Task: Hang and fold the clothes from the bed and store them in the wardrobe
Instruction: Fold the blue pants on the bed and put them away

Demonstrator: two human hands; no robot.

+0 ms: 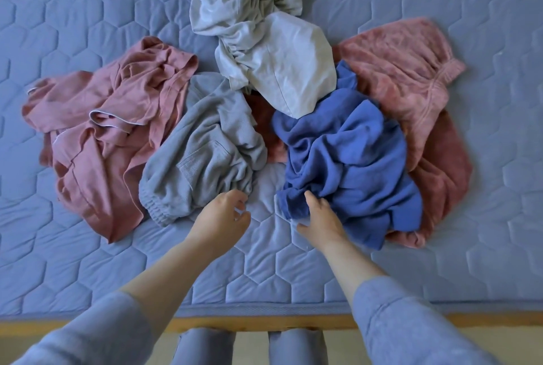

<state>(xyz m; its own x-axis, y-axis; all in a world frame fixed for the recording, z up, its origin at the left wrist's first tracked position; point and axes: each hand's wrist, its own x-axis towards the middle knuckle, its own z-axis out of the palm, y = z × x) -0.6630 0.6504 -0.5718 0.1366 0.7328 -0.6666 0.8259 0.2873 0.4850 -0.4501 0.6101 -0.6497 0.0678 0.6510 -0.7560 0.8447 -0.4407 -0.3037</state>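
A pile of crumpled clothes lies on the bed. A blue garment point(349, 159) is in the middle right. My right hand point(318, 217) touches its near edge, thumb on the cloth, fingers spread; no firm grip shows. My left hand point(223, 217) hovers open just below a grey knitted garment point(202, 144), fingers curled and empty. A dusty pink shirt point(108, 129) lies at the left. A pale grey garment point(258, 32) stretches to the far side. A pink fleecy garment point(411, 85) lies at the right, partly under the blue one.
The bed point(88, 261) has a blue quilted cover with a hexagon pattern. Its wooden frame edge point(484, 319) runs along the bottom, with my legs just behind it. The wardrobe is out of sight.
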